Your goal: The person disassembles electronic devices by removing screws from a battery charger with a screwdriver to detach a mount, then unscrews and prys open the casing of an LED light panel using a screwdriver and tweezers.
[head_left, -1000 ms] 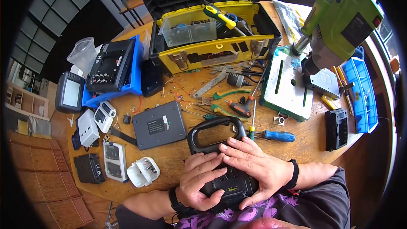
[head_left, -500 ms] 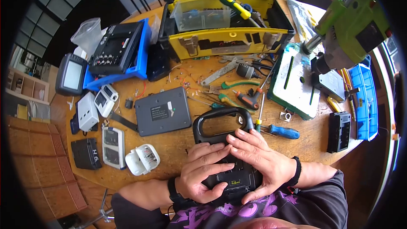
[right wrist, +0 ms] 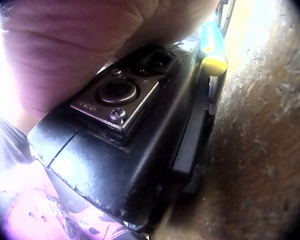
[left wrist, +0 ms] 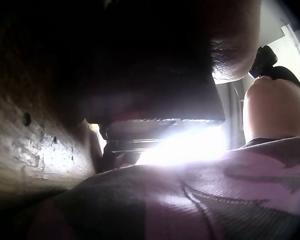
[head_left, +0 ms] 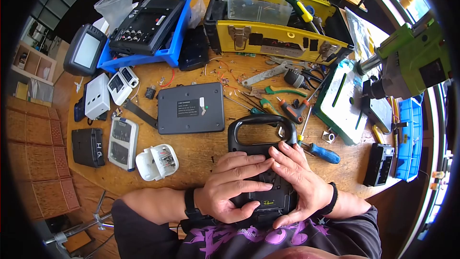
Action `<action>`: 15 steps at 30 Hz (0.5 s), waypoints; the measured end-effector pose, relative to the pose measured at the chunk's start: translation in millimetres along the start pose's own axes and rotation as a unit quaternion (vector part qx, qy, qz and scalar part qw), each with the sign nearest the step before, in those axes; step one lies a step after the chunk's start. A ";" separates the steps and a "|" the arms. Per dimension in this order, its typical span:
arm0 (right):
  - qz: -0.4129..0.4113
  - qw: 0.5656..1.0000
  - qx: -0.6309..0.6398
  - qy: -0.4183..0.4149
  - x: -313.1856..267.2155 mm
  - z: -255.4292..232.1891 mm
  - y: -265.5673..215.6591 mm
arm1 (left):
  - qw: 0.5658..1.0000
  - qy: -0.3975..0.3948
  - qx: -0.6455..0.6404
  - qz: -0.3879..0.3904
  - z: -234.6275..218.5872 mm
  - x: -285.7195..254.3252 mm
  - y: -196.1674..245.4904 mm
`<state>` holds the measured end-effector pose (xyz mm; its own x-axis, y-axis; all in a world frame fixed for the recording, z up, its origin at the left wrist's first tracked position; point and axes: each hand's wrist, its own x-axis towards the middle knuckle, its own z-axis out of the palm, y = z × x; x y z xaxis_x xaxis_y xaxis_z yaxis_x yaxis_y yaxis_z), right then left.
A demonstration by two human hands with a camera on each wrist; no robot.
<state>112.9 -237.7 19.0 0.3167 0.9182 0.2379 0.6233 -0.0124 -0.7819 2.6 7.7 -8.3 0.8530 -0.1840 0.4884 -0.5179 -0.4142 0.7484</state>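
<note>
A black device with a loop handle (head_left: 262, 120) lies on the wooden table against the person's shirt. Both hands rest flat on its top, fingers extended and fingertips meeting near its middle. The left hand (head_left: 239, 184) covers the left side, thumb by the yellow lettering. Over the right side lies the right hand (head_left: 301, 182), its thumb at the lower edge. In the right wrist view, the palm (right wrist: 80, 45) is above a metal connector plate (right wrist: 117, 95) on the device's side (right wrist: 140, 165). The left wrist view is mostly dark, with part of the device (left wrist: 160, 100) showing.
A grey flat box (head_left: 190, 108) lies behind to the left, a white container (head_left: 157, 162) nearer. A blue-handled screwdriver (head_left: 324, 153) and pliers (head_left: 286, 90) lie beyond the device. Farther back stand a yellow toolbox (head_left: 282, 41), a blue bin (head_left: 143, 62) and a green drill press (head_left: 412, 62).
The head view has shifted, so the toolbox and drill press appear farther right and higher. Both hands stay on the device in nearly the same pose.
</note>
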 end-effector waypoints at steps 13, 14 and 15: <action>-0.002 1.000 0.006 0.007 -0.3 2.4 1.7 | 1.000 -0.010 -0.029 0.000 -4.7 2.6 4.2; -0.001 1.000 0.007 0.007 -0.4 2.5 1.7 | 1.000 -0.010 -0.026 -0.002 -4.6 2.6 4.4; 0.000 1.000 0.007 0.006 -0.5 2.4 1.8 | 1.000 -0.010 -0.024 -0.004 -4.5 2.6 4.4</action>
<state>112.1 -237.3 16.2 0.3255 0.9131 0.2455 0.6134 -0.0064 -0.7897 2.3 9.4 -1.7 0.8578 -0.1983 0.4742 -0.5134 -0.3731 0.7728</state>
